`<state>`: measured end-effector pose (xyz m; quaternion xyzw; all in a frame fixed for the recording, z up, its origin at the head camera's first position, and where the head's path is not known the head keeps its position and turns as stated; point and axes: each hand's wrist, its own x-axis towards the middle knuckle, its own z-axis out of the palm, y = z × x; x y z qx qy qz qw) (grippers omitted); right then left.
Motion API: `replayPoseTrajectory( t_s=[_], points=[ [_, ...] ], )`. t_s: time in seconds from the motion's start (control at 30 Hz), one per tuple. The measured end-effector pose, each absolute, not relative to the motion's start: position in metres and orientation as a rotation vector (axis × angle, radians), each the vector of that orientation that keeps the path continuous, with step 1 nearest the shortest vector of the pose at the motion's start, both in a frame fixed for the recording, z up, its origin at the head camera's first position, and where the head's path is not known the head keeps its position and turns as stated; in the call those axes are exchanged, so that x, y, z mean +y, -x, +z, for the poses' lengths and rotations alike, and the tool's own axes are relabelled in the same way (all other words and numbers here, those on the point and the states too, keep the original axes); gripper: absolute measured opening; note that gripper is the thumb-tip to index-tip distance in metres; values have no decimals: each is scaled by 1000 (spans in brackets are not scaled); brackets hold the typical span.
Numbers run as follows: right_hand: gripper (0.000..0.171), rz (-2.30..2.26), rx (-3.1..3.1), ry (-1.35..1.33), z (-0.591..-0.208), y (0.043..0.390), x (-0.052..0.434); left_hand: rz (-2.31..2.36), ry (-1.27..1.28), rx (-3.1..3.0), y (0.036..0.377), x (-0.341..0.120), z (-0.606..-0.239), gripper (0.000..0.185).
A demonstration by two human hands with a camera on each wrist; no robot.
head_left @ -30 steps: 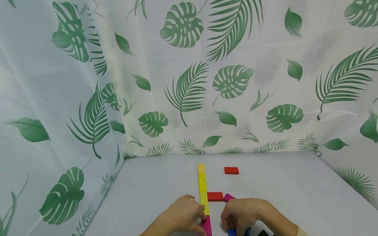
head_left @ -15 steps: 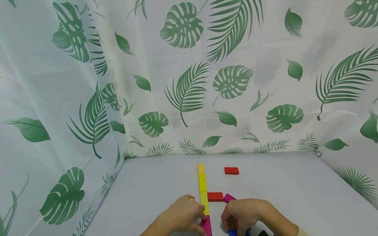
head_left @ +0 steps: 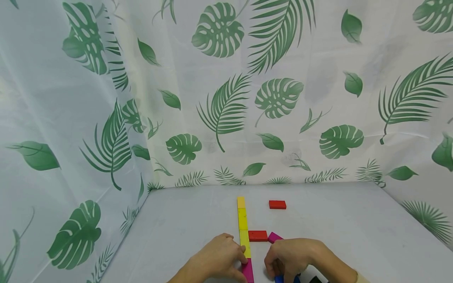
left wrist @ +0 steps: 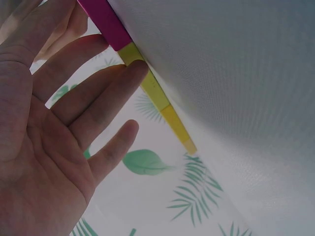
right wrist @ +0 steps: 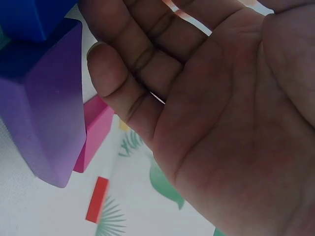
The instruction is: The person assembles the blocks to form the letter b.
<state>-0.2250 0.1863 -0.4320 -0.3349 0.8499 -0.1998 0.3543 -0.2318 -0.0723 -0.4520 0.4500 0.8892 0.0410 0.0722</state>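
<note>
In the head view my left hand point(head_left: 223, 257) lies along the left side of a straight row of blocks, its fingers mostly straight. Its fingertips touch the magenta block point(head_left: 247, 270) and the yellow block point(head_left: 245, 243) beyond it. To the right, my right hand point(head_left: 291, 257) bends its fingers down over a blue block point(head_left: 278, 279) and appears to pinch it; the fingertips are partly hidden. The right wrist view has the blue block point(right wrist: 39, 17) against a purple block point(right wrist: 51, 108), with a pink block point(right wrist: 96, 132) behind.
More yellow blocks point(head_left: 242, 219) continue the row away from me. A red block point(head_left: 258, 236) juts from its right side, near the pink block point(head_left: 274, 237). Another red block point(head_left: 277, 204) lies farther back. A black object point(head_left: 315, 279) sits beside my right wrist. Leaf-patterned curtains point(head_left: 226, 118) enclose the table.
The blue block shifts very slightly under my right fingers. My left hand and the row of blocks stay in place.
</note>
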Motion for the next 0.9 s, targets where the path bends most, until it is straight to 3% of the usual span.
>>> replayPoseTrajectory(
  t_s=[0.53, 0.77, 0.9],
  points=[
    [25, -518, 2204, 925, -432, 228, 188, 120, -1350, 2673, 232, -72, -452, 40],
    [17, -763, 2287, 1074, -435, 237, 192, 135, -1340, 2669, 232, -72, -453, 40],
    [21, -919, 2388, 1085, -435, 245, 195, 116, -1371, 2681, 232, -72, -453, 40]
  ],
)
